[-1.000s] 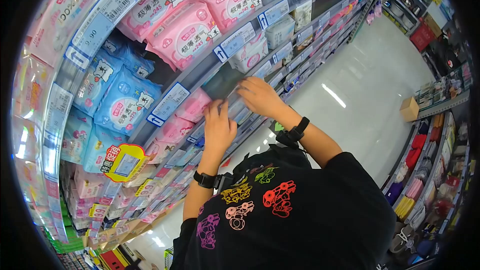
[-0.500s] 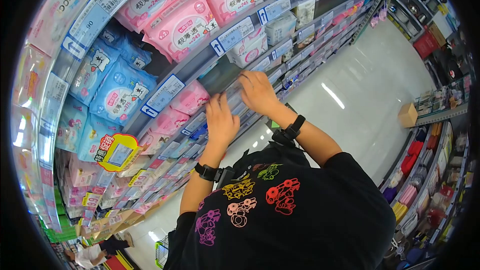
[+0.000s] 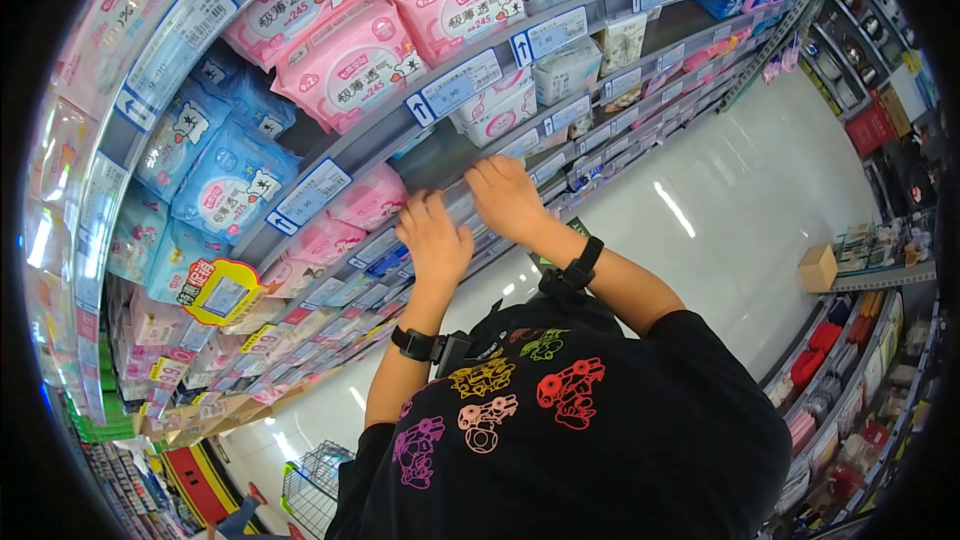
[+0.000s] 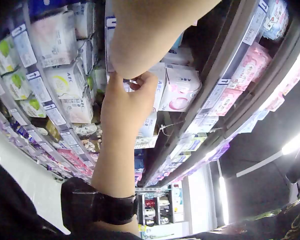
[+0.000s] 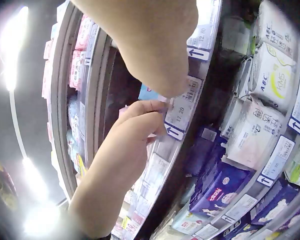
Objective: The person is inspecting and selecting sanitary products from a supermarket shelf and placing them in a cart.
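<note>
Both hands are at a shelf's front edge in the head view, side by side. The left hand (image 3: 435,245) has its fingertips over the edge strip, and the right hand (image 3: 508,202) bends its fingers onto the same strip a little farther along. Between them, in the right wrist view, is a blue-and-white price label (image 5: 182,107) marked 17.20. The left thumb and fingers pinch its near end; the right hand covers its upper part. In the left wrist view the right thumb and index finger curl together at the strip, the pinched edge partly hidden.
Pink pad packs (image 3: 365,65) fill the shelf above, with blue packs (image 3: 235,180) to the left. A pink pack (image 3: 370,195) lies beside the left hand. A yellow promotion sign (image 3: 218,292) juts out. A shopping cart (image 3: 315,485) stands below on the aisle floor (image 3: 640,195).
Both hands stay at the shelf edge and shift only slightly. The head view has turned a little, bringing more of the shopping cart into sight at the bottom.
</note>
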`<state>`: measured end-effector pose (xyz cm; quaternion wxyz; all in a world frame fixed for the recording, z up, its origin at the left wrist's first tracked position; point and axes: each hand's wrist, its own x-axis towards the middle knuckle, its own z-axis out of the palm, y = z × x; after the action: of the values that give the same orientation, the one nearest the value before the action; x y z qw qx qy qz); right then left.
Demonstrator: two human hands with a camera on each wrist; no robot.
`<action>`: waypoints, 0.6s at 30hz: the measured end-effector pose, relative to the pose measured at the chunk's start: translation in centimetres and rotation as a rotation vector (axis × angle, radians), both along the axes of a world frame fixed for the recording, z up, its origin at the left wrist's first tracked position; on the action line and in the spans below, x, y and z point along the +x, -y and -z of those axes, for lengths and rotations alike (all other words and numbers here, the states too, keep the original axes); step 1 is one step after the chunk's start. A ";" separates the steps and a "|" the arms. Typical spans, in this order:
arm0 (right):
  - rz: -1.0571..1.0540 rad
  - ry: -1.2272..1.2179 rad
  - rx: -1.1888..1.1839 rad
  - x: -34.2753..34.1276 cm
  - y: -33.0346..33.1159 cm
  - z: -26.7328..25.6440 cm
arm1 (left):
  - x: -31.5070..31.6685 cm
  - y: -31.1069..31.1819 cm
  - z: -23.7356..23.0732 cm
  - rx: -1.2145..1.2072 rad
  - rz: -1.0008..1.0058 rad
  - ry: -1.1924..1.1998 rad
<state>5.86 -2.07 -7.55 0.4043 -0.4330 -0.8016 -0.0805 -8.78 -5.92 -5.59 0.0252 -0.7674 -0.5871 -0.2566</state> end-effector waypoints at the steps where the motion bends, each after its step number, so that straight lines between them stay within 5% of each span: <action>1: -0.003 -0.007 -0.012 0.1 0.0 -0.1 | 0.0 0.0 0.1 0.003 -0.005 -0.006; 18: -0.071 -0.003 -0.048 0.7 -0.8 -0.7 | 2.8 0.5 0.6 0.083 -0.195 -0.056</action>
<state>6.57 -1.30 -6.80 0.3975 -0.4138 -0.8177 -0.0462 -5.95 -6.43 -6.22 0.0982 -0.7117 -0.6470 -0.2555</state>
